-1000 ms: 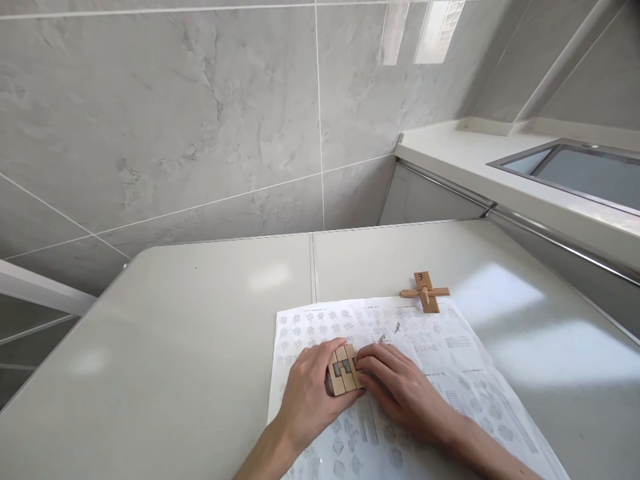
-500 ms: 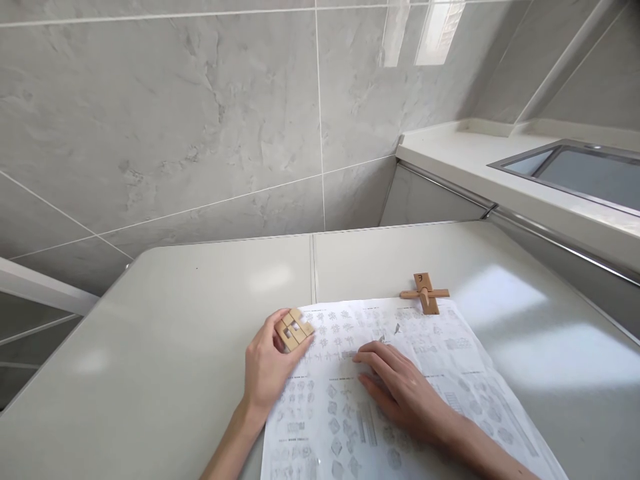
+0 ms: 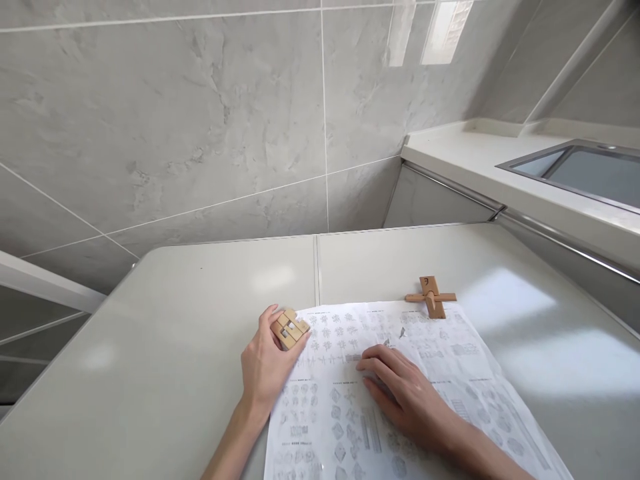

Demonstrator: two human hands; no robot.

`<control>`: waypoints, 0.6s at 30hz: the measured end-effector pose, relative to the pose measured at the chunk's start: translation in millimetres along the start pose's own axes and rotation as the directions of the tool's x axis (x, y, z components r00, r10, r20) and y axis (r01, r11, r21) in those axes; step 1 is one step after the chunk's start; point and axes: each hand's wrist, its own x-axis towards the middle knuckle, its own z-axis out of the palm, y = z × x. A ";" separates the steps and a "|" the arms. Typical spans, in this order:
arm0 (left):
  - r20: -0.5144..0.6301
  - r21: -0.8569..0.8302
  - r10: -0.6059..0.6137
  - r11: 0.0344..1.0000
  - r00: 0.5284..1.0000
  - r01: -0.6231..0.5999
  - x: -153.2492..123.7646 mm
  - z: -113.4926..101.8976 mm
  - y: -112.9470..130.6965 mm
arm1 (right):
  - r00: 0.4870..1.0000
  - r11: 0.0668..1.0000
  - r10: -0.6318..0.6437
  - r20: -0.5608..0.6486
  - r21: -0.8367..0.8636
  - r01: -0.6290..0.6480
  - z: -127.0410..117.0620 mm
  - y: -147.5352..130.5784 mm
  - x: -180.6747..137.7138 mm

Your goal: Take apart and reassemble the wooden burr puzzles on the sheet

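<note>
My left hand [image 3: 265,363] grips a small wooden block puzzle [image 3: 289,329] at the upper left corner of a printed instruction sheet [image 3: 440,373]. The puzzle rests on or just above the table; I cannot tell which. My right hand [image 3: 403,393] lies palm down on the sheet with its fingers stretched out and holds nothing. A second wooden puzzle [image 3: 431,297], cross-shaped, sits at the sheet's far edge, well beyond my right hand.
The sheet lies on a pale grey table [image 3: 165,333] with a seam down its middle. A grey tiled wall [image 3: 200,120] rises behind it. To the right runs a white counter [image 3: 480,160] with a steel sink [image 3: 580,170].
My left hand carried the block puzzle from the middle of the sheet up and left to its corner. My right hand let go of the puzzle and stayed flat on the paper.
</note>
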 end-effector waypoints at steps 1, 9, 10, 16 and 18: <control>0.002 0.004 0.002 1.000 1.000 -0.002 -0.4 0.3 -0.6 | 1.000 1.000 0.000 0.001 0.001 0.000 0.5 0.6 -0.5; -0.082 0.008 0.109 0.994 0.991 -0.109 -7.6 0.3 -1.7 | 1.000 1.000 -0.001 -0.013 0.006 0.001 2.1 1.5 -1.1; -0.106 -0.006 0.161 0.987 0.981 -0.162 -10.3 1.2 -0.4 | 1.000 1.000 0.002 -0.012 0.018 -0.002 2.2 1.2 -1.0; -0.085 -0.159 0.589 0.788 0.803 -0.595 -32.5 13.6 10.3 | 0.996 0.976 0.092 -0.008 0.197 -0.088 -0.3 0.6 1.3; -0.034 -0.194 0.721 0.674 0.692 -0.713 -39.0 18.1 12.8 | 0.985 0.931 0.172 -0.001 0.327 -0.163 -3.5 1.5 2.9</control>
